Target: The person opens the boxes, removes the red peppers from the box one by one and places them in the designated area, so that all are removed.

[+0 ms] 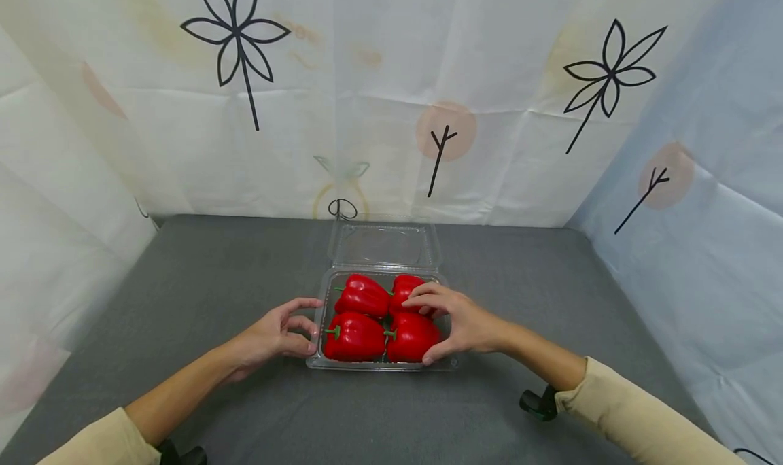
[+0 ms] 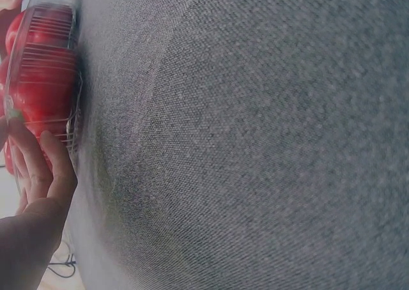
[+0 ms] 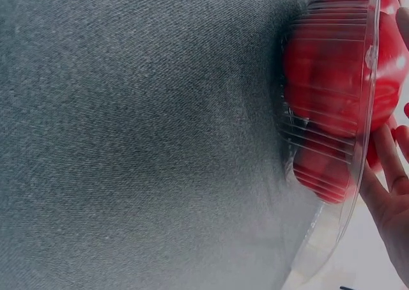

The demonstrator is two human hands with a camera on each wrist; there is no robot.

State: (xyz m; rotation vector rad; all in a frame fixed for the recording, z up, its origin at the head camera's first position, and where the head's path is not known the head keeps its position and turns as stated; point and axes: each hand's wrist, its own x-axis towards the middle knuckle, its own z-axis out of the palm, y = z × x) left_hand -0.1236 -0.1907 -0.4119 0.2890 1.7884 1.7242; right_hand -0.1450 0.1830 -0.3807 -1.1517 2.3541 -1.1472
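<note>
A clear plastic clamshell container holds several red bell peppers with green stems, two in the back row and two in front. At its left side, my left hand touches the rim with fingers spread and loosely bent; the left wrist view has the fingertips against the ribbed side wall. My right hand reaches over the right rim and holds the front right bell pepper, thumb at its front and fingers behind it. Those fingers partly cover the back right bell pepper.
The container's transparent lid is folded open toward the back. Grey cloth covers the table. White patterned curtains hang behind and along both sides. Dark straps with small devices sit at the wrists.
</note>
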